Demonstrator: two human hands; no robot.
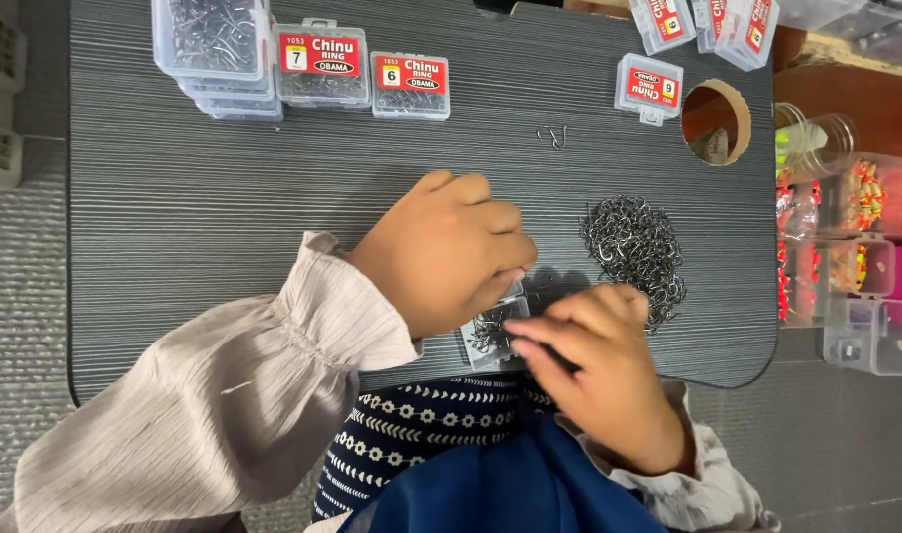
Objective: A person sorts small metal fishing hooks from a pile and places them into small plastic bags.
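My right hand [601, 367] has its fingertips pinched at the small clear box [494, 334] of hooks near the table edge, which my left hand [441, 249] curls over and steadies. I'd feed few hooks at a time from the loose hook pile [632, 249] just beyond, keeping the box flat.
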